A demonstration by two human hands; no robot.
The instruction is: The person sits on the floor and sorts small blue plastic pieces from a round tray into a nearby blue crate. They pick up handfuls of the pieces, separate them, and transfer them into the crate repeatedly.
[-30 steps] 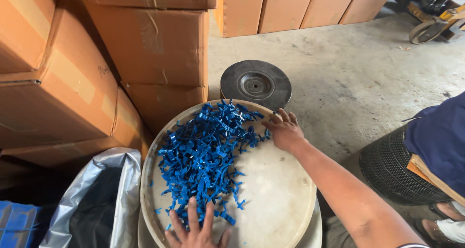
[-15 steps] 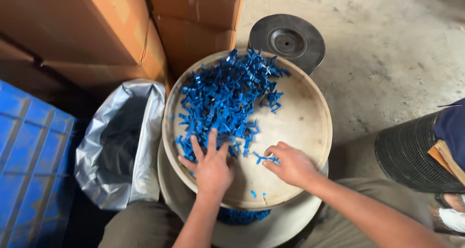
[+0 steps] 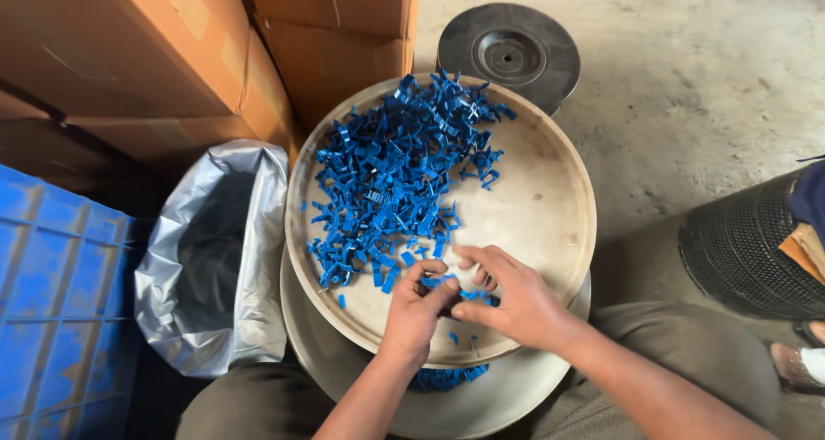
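A round beige tray [image 3: 559,199] rests on my lap, on top of a second, larger round tray [image 3: 516,401]. A heap of small blue plastic pieces [image 3: 395,174] covers its left and far part. My left hand [image 3: 417,311] and my right hand [image 3: 511,298] meet at the tray's near edge. Both pinch a few blue plastic pieces [image 3: 443,281] between their fingertips. More blue pieces [image 3: 447,378] show in the gap under the upper tray.
A grey plastic bag [image 3: 206,259] stands open at the left, beside a blue crate [image 3: 60,311]. Cardboard boxes [image 3: 172,53] are stacked behind. A dark round disc [image 3: 511,53] lies beyond the tray. A black mesh basket [image 3: 756,251] stands at the right on concrete floor.
Both hands have drawn together at the tray's near edge and closed on a few blue pieces; before, the left lay flat on the heap. The view has shifted closer.
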